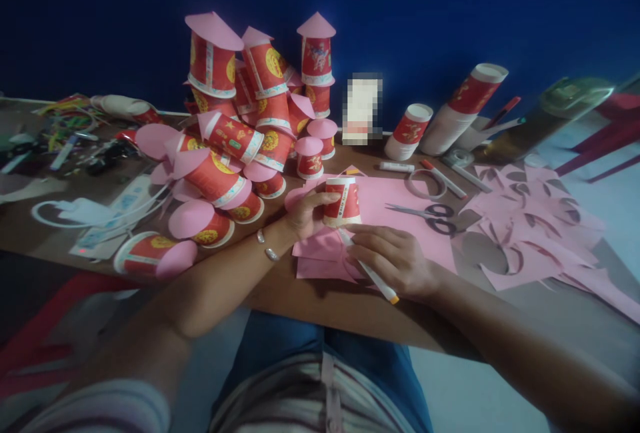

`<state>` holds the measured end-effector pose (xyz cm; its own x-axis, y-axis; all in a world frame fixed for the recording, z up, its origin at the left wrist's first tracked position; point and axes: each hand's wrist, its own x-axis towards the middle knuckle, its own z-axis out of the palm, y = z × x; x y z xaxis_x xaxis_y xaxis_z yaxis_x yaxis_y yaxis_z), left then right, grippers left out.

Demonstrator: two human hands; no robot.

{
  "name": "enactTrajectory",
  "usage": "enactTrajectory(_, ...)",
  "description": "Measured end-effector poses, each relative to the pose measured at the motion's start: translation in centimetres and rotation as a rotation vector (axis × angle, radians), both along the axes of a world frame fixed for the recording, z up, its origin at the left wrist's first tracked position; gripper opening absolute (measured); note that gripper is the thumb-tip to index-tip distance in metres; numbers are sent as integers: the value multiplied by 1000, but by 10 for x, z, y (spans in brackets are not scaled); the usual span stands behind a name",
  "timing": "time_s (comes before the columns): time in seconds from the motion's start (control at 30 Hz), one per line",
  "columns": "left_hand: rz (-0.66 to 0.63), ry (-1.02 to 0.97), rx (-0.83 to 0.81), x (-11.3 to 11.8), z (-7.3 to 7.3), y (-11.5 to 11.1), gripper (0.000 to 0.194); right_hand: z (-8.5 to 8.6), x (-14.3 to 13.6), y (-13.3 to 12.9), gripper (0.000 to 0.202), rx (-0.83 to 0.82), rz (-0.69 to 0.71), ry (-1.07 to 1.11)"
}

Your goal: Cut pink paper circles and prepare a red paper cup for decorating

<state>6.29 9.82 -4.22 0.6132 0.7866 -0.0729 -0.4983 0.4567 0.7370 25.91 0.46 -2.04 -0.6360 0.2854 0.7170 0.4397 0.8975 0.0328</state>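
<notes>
My left hand (306, 214) is closed around the side of a red paper cup (342, 202) with a white lower rim, held over pink paper. In my right hand (393, 256) is a white marker (374, 276) with an orange end. The marker's other end is close to the cup's lower rim; I cannot tell whether it touches. Beneath both hands lie pink paper sheets (407, 236). Scissors (425, 213) rest on the paper to the right, blades partly spread.
Red cups with pink cone tops (215, 60) are piled at the left. Stacked paper cups (465, 106) lean at the back right. Cut pink scraps (540, 226) cover the right side. A tape roll (425, 184), a white charger cable (75, 212) and a bottle (550, 116) are also around.
</notes>
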Motion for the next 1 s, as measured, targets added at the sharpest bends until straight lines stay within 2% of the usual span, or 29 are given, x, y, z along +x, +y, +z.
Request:
enactTrajectory(0.17, -2, -62, -14, 1, 0, 1, 27, 1, 0, 0, 16, 2, -10, -14)
enactTrajectory(0.37, 18, -66, -56, 1, 2, 0, 23, 2, 0, 0, 12, 32, -21, -20)
enactTrajectory(0.6, 36, -71, -53, 2, 5, -1, 24, 1, 0, 0, 13, 32, -32, -18)
enactTrajectory(0.83, 17, -86, -8, 2, 7, -1, 34, 2, 1, -1, 12, 35, -61, -13)
enactTrajectory(1.0, 37, -80, -9, 2, 4, -1, 27, 1, 0, -1, 13, 27, -58, -26)
